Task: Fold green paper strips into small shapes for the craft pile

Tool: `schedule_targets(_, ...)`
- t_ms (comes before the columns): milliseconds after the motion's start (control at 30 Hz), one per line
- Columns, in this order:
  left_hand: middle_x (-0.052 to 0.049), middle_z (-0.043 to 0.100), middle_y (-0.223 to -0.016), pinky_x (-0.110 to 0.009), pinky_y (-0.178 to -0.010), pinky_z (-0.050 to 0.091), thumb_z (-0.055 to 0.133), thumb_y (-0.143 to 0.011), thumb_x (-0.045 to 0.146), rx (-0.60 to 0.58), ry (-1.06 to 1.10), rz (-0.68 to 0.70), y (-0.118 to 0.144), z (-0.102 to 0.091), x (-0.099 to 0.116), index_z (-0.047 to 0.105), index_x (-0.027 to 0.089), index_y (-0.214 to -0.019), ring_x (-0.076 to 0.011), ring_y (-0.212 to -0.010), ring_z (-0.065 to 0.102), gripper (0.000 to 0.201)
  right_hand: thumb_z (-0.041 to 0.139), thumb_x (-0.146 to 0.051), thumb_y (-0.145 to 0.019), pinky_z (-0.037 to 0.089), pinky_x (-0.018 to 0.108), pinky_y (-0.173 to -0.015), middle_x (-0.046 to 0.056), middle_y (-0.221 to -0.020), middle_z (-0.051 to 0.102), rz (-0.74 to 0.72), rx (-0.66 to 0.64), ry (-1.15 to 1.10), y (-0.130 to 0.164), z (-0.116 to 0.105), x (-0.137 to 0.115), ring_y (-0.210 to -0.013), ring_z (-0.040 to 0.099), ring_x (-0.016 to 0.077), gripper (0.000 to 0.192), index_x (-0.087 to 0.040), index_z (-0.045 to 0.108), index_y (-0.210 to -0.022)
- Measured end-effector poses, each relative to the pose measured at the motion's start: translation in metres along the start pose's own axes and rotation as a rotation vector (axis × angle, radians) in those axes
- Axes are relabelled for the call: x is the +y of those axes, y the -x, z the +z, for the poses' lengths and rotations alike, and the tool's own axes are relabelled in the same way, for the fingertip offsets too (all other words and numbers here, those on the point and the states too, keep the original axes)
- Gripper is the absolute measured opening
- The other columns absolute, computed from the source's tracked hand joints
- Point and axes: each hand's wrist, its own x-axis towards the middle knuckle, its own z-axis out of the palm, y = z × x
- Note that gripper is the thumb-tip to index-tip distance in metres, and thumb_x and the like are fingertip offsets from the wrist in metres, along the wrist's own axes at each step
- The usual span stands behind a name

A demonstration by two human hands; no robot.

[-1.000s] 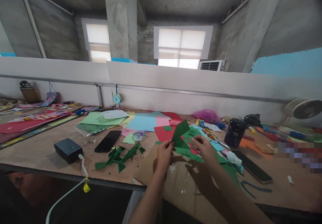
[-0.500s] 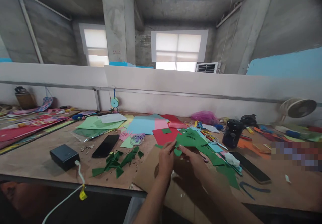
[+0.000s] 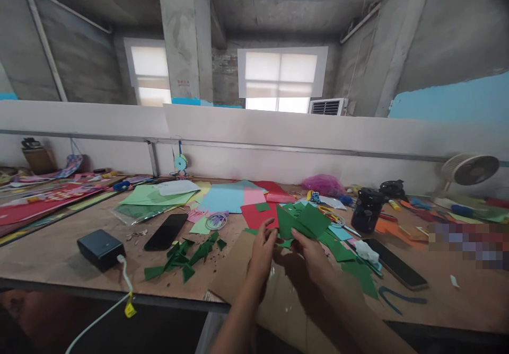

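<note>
My right hand (image 3: 312,256) pinches the lower edge of a green paper piece (image 3: 315,220) between thumb and fingers. Beside it, my left hand (image 3: 262,250) has its fingers curled together at the left side of the green paper; what lies between them is hidden. A smaller green paper scrap (image 3: 286,244) shows in the gap between both hands. Behind the held piece lies more green paper (image 3: 287,221), partly covered. Both hands are above a brown cardboard sheet (image 3: 228,272) at the table's front edge.
Cut green scraps (image 3: 191,258) lie left of the cardboard, near a black phone (image 3: 166,232) and a black box (image 3: 101,249) with a white cable. Red paper (image 3: 254,215) and blue paper (image 3: 222,197) lie behind. To the right are a dark cup (image 3: 366,210) and another phone (image 3: 397,264).
The green piece in my right hand has swung up and right, now standing apart from the paper behind. My fingertips have moved slightly apart from each other.
</note>
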Motion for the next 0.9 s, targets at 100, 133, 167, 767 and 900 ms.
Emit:
schedule_targets(100,-0.005,0.069,-0.081,-0.025,-0.059,0.047,0.069,-0.073,0.047,-0.081,0.119,-0.116,-0.002,0.000,-0.001,0.068,0.015,-0.089,-0.0155,-0.063,0.063,0.036,0.061,-0.056,-0.076,0.048,0.033,-0.062,0.000,-0.066,0.069,0.096,-0.010,-0.060,0.004,0.005,-0.012,-0.062,0.058,0.0206,0.032,-0.028,0.064,-0.060)
schedule_targets(133,-0.005,0.069,-0.076,-0.024,-0.058,0.046,0.074,-0.069,0.047,-0.115,0.133,-0.138,-0.003,-0.001,-0.002,0.068,0.014,-0.083,-0.0147,-0.060,0.061,0.036,0.063,-0.055,-0.073,0.047,0.033,-0.061,0.001,-0.065,0.069,0.112,-0.026,-0.071,0.006,0.007,-0.017,-0.062,0.058,0.0214,0.031,-0.027,0.064,-0.059)
schedule_targets(167,-0.004,0.068,-0.072,-0.024,-0.057,0.045,0.077,-0.065,0.045,-0.141,0.146,-0.155,-0.003,-0.001,-0.003,0.068,0.014,-0.079,-0.0142,-0.059,0.060,0.035,0.063,-0.055,-0.072,0.046,0.033,-0.060,0.001,-0.063,0.068,0.120,-0.042,-0.072,0.007,0.008,-0.022,-0.063,0.058,0.0219,0.032,-0.027,0.063,-0.057)
schedule_targets(767,-0.002,0.061,-0.056,-0.024,-0.053,0.039,0.073,-0.064,0.049,-0.039,0.032,-0.115,-0.008,-0.007,-0.012,0.065,0.014,-0.068,-0.0127,-0.050,0.051,0.036,0.074,-0.052,-0.065,0.043,0.029,-0.061,0.001,-0.077,0.064,0.015,0.261,0.026,-0.005,-0.020,-0.010,-0.068,0.056,0.0191,0.041,-0.022,0.060,-0.089)
schedule_targets(900,-0.001,0.059,-0.055,-0.024,-0.050,0.037,0.071,-0.064,0.046,-0.011,0.004,-0.102,-0.010,-0.007,-0.014,0.063,0.014,-0.067,-0.0123,-0.049,0.049,0.033,0.068,-0.046,-0.072,0.045,0.037,-0.084,0.008,-0.113,0.057,-0.269,0.398,0.280,-0.015,-0.036,-0.014,-0.097,0.055,0.0244,0.041,-0.023,0.064,-0.105)
